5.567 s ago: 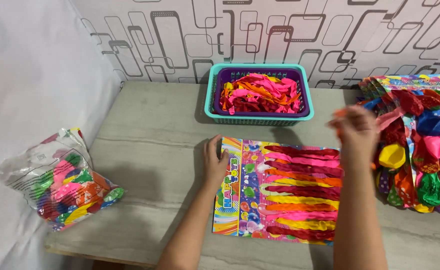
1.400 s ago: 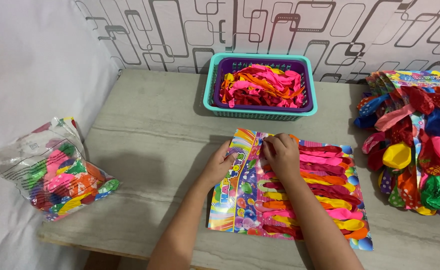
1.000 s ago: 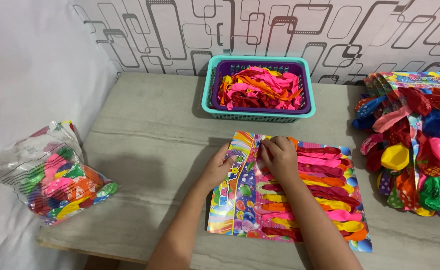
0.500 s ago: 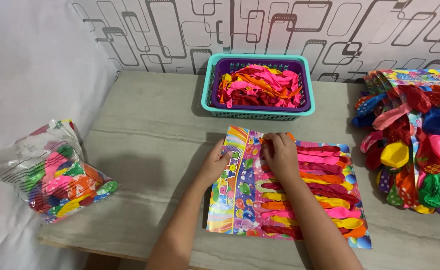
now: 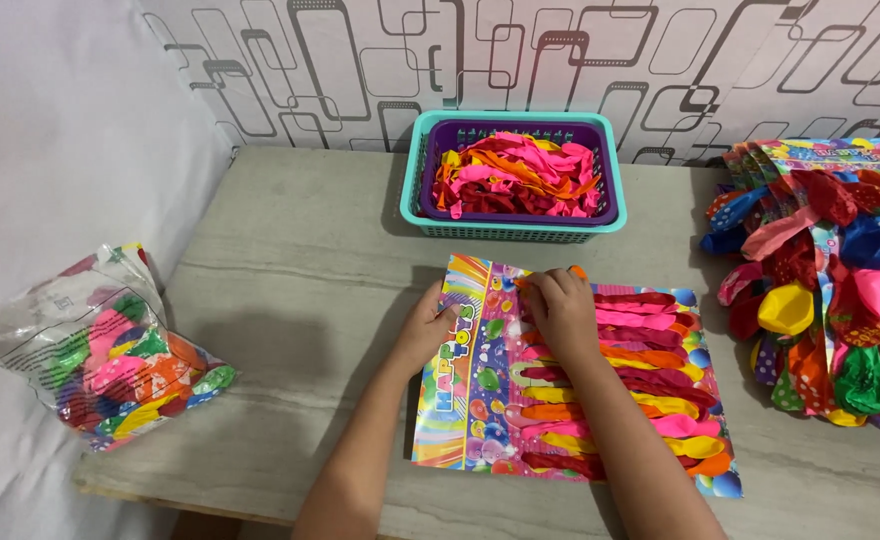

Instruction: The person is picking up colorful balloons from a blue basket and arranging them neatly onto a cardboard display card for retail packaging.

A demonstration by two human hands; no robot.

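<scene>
A colourful printed card (image 5: 470, 400) lies flat on the grey table, with rows of long red, pink, orange and yellow balloons (image 5: 650, 385) fixed across it. My left hand (image 5: 428, 328) presses down on the card's left edge, fingers spread flat. My right hand (image 5: 563, 308) rests on the top rows, fingertips pinching at an orange balloon end near the card's upper edge. Whether the fingers fully grip that balloon is hard to tell.
A teal basket (image 5: 412, 188) with a purple liner holds loose long balloons behind the card. A stack of finished balloon cards (image 5: 825, 290) lies at the right. A clear bag of round balloons (image 5: 110, 360) sits at the left table edge.
My right hand came back from the stack at the right and settled on the card's top rows; since then it has only shifted slightly. My left hand stays on the card edge.
</scene>
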